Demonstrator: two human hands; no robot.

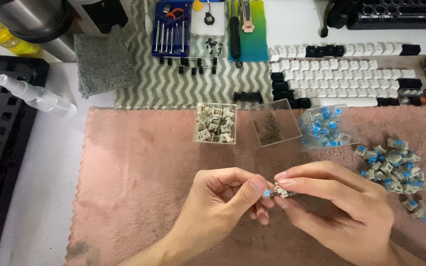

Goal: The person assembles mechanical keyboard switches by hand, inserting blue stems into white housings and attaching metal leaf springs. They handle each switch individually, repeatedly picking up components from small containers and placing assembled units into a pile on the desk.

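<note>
Nearest, left hand (218, 197) and right hand (336, 202) meet over a pink cloth (139, 197), fingers (257, 186) pinched from both sides on a small blue-stemmed key switch (278, 191). Beyond stand three clear boxes: grey switch housings (215, 123), thin metal springs (273, 123), blue-stemmed parts (326, 127). Loose switches (395, 170) lie right. Farther off, keycap rows (346, 74) and a screwdriver set (172, 29) occupy the worktop (40, 172).

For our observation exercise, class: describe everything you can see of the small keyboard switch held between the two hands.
The keyboard switch is a tiny part with a pale grey-white housing and a blue piece at its left end. It is pinched above the pink cloth, between the left hand fingertips and the right hand thumb and forefinger. Fingers hide most of it; its underside and pins cannot be seen.
</note>
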